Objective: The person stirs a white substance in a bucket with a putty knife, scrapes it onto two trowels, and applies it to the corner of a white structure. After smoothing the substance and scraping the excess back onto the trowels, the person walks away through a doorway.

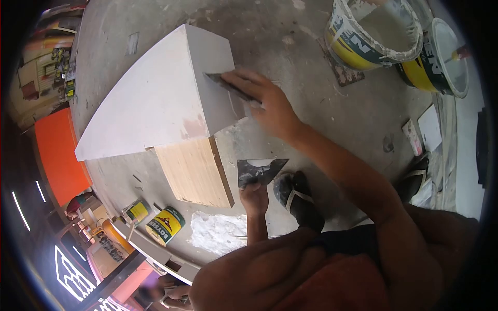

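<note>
My right hand (270,103) is closed on a dark, flat putty spreader (231,89). The spreader's blade lies against the grey side face of a white curved piece (155,88). Lower down, my left hand (254,199) grips a dark putty knife (262,170) with a wide blade, and a patch of whitish putty sits on its upper edge. This blade is apart from the white piece. Pale bare wood (189,168) forms a block under the white piece. A pinkish patch shows near the white piece's lower corner.
Two large paint buckets, one open with a smeared rim (358,49) and one beside it (448,57), stand at upper right. A smaller paint can (166,225) and a crumpled white sheet (218,230) lie near my legs. Another person (174,295) is at lower left.
</note>
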Demonstrator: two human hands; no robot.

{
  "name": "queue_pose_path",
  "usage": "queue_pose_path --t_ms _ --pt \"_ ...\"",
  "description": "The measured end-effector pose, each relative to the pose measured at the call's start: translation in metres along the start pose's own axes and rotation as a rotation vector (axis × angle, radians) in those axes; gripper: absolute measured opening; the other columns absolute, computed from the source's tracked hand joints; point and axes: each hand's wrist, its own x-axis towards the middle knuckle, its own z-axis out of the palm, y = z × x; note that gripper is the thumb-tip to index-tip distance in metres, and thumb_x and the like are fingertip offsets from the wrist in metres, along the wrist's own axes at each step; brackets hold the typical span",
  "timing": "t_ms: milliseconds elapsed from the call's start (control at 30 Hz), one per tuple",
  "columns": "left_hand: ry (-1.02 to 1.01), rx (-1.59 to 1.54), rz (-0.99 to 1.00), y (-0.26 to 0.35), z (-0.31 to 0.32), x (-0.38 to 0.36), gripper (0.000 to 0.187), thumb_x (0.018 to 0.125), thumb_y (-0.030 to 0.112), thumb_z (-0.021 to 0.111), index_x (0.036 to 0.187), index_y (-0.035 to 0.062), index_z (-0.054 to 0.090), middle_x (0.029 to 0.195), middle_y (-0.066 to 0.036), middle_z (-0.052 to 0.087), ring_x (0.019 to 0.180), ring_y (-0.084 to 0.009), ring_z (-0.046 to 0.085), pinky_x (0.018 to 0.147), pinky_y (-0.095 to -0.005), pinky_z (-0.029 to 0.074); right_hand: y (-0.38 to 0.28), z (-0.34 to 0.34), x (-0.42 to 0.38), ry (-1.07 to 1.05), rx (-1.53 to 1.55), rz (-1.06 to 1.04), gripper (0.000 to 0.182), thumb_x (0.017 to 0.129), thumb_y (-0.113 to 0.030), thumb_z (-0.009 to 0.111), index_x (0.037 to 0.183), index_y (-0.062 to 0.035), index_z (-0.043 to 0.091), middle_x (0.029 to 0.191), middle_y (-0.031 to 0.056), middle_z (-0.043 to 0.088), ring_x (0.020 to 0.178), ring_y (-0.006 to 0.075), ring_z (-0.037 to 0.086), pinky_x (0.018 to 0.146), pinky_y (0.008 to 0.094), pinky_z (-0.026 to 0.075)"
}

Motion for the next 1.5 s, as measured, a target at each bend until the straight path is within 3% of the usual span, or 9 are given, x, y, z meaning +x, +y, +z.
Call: queue_pose_path --t_ms 333,700,833,933,1033,1133,1200,1300,1500 --pt "-0.011 -0.302 -0.106 -0.008 -0.015 -0.023 0.057 0.079 0.018 0.059 0.133 0.0052 0.048 0.133 -0.011 0.053 0.128 -0.0302 0.045 0.112 -0.0486 0.028 -0.015 0.01 -0.059 -0.051 -0.015 -0.007 0.062 0.073 0.015 0.051 0.129 -0.0097 0.057 0.131 0.0097 0.053 0.119 0.0287 0.052 0.101 0.0354 0.042" --pt "-0.064 -0.232 -0.232 0.002 0.05 0.002 0.034 0.1 0.034 0.044 0.12 0.0101 0.055 0.105 -0.005 0.063 0.093 -0.0159 0.062 0.084 -0.032 0.053 -0.015 -0.053 -0.085 -0.318 0.056 -0.086 0.068 0.065 0.011 0.062 0.129 -0.0125 0.057 0.131 0.0093 0.054 0.12 0.0293 0.05 0.102 0.0382 0.041" --pt "-0.066 -0.085 0.029 0.005 0.09 0.001 0.042 0.098 0.034 0.045 0.128 0.0045 0.047 0.112 -0.013 0.059 0.104 -0.0249 0.06 0.086 -0.0374 0.052 -0.036 -0.063 -0.085 -0.45 0.258 -0.264 0.072 0.064 0.007 0.066 0.132 -0.0131 0.054 0.136 0.0112 0.049 0.124 0.0313 0.047 0.105 0.0395 0.039" --pt "-0.116 -0.208 -0.17 0.03 0.104 0.008 0.044 0.096 0.034 0.047 0.129 0.004 0.046 0.111 -0.012 0.059 0.102 -0.0246 0.061 0.086 -0.0371 0.052 -0.018 -0.07 -0.088 -0.488 0.223 -0.337 0.07 0.067 -0.002 0.073 0.133 -0.0141 0.052 0.14 0.0153 0.044 0.127 0.0372 0.044 0.106 0.0448 0.036" --pt "-0.109 0.067 -0.025 0.038 0.075 -0.01 0.061 0.088 0.039 0.059 0.131 -0.0015 0.044 0.11 -0.014 0.06 0.094 -0.0239 0.063 0.08 -0.0365 0.052 0.018 -0.095 -0.067 -0.569 -0.259 -0.358 0.069 0.069 0.01 0.059 0.134 -0.0155 0.052 0.14 0.0107 0.046 0.128 0.0344 0.044 0.108 0.0446 0.035" --pt "-0.4 0.1 -0.073 0.033 0.013 -0.004 0.067 0.083 0.041 0.064 0.128 -0.0044 0.045 0.108 -0.015 0.061 0.093 -0.0254 0.063 0.08 -0.0368 0.051 0.013 -0.086 -0.023 -0.295 -0.164 -0.163 0.064 0.075 0.013 0.05 0.133 -0.0144 0.053 0.137 0.0117 0.049 0.127 0.0317 0.046 0.109 0.0406 0.035" --pt "-0.171 0.227 -0.084 0.032 0.042 -0.021 0.067 0.081 0.042 0.066 0.123 -0.0063 0.049 0.109 -0.016 0.061 0.094 -0.0288 0.063 0.082 -0.0368 0.051 0.007 -0.062 0.019 -0.073 -0.025 -0.056 0.058 0.081 0.01 0.047 0.134 -0.0137 0.053 0.135 0.0134 0.051 0.127 0.0301 0.046 0.108 0.0382 0.035" --pt "0.126 -0.011 0.002 0.019 0.062 -0.018 0.058 0.087 0.049 0.054 0.08 -0.0082 0.06 0.061 -0.019 0.058 0.047 -0.0298 0.058 0.041 -0.0359 0.047 0.001 -0.027 0.075 0.019 0.057 -0.031 0.056 0.083 0.008 0.043 0.134 -0.0126 0.051 0.132 0.015 0.051 0.124 0.0317 0.047 0.106 0.038 0.037" --pt "0.171 -0.162 0.024 0.017 0.042 -0.02 0.053 0.087 0.047 0.055 0.077 -0.005 0.059 0.058 -0.017 0.055 0.038 -0.0277 0.052 0.033 -0.037 0.041 -0.007 0.007 0.048 0.034 0.057 -0.078 0.058 0.081 0.009 0.045 0.134 -0.013 0.051 0.128 0.0149 0.05 0.121 0.033 0.048 0.104 0.0386 0.038"
